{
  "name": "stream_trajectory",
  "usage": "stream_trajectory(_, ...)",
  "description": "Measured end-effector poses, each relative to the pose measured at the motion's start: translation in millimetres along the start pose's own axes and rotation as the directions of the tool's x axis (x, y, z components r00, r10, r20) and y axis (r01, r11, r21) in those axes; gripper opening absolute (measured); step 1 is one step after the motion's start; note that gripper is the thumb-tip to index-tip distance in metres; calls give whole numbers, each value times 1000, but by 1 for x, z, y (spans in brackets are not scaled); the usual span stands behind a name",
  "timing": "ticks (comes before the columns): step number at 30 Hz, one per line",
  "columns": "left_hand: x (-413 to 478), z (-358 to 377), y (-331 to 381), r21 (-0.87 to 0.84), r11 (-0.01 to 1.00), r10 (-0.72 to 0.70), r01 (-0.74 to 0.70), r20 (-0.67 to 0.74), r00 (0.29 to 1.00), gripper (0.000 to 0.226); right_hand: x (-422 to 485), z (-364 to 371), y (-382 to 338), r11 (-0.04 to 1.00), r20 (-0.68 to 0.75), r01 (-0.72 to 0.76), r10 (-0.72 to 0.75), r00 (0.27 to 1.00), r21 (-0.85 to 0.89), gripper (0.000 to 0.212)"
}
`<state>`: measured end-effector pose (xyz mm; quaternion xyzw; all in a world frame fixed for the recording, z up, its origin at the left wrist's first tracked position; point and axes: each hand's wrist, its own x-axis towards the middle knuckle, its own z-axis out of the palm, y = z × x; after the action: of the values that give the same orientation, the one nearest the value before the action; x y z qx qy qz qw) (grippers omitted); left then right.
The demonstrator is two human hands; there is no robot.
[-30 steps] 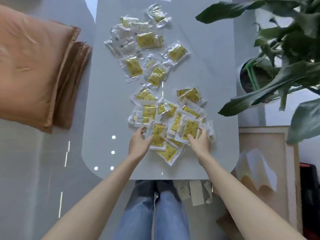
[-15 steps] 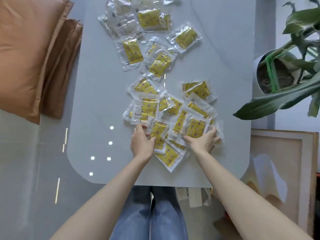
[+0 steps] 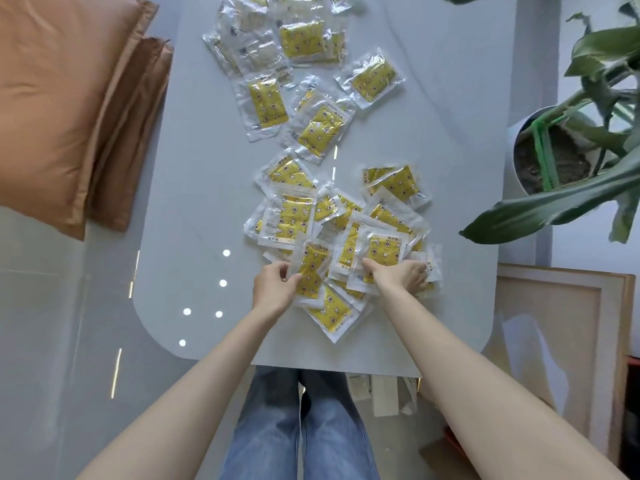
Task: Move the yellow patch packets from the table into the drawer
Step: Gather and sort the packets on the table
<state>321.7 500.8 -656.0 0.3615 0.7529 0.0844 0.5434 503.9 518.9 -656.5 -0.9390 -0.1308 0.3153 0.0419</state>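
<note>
At the near edge of the pale table [image 3: 433, 116], both bare forearms reach forward from either side of the person's jeans [image 3: 311, 427] and meet the yellow patch packets [image 3: 294, 216]. The left hand [image 3: 273, 289] sits at the left flank of the near heap [image 3: 346, 237], its fingers [image 3: 284, 268] curled and its thumb pressed in, pinching the clear edge of a packet there. The right hand [image 3: 398, 275] lies at the right flank, wrist turned inward, thumb on top of one packet and fingers tucked among the packets at the heap's right edge, gripping them. A far cluster [image 3: 301, 64] of packets lies apart, toward the table's far end, some cut off by the top of the view. An orange cushion [image 3: 59, 98] lies to the left, and a potted plant [image 3: 554, 150] stands to the right. Compared with a second ago, both hands lay flatter on the heap and have since closed on its sides; the right hand's fingers, spread half a second ago, are now tucked in. The view has also tilted down, pushing the far cluster toward the top edge.
</note>
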Motion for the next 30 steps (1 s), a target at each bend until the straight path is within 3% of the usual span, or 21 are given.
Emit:
stream_trajectory(6, -6, -28, 1, -59, 998, -23, 19, -63, 998, 4, 0, 2, 7, 998, 82, 27, -31, 996, 57, 57)
stream_trajectory(10, -12, -49, 8, -174, 985, -14, -4, -106, 994, 4, -5, 1, 10, 961, 204, 33, -92, 975, 275, 19)
stream_trajectory(13, -13, -58, 17, -272, 962, -17, -7, -85, 996, 5, -8, 1, -1, 931, 249, -5, -93, 964, 366, 21)
stream_trajectory(18, -11, -63, 30, -349, 937, -7, -21, -77, 997, 7, -11, 16, -24, 963, 173, -52, 5, 985, 266, 47)
stream_trajectory(24, -11, -67, 31, -354, 935, -5, -35, -112, 994, 9, -19, 28, -31, 979, 45, 0, -10, 999, 204, 28)
stream_trajectory(30, -12, -72, 31, -356, 934, -8, -42, -138, 990, 17, -23, 33, -31, 981, 10, 43, -45, 999, 188, 29)
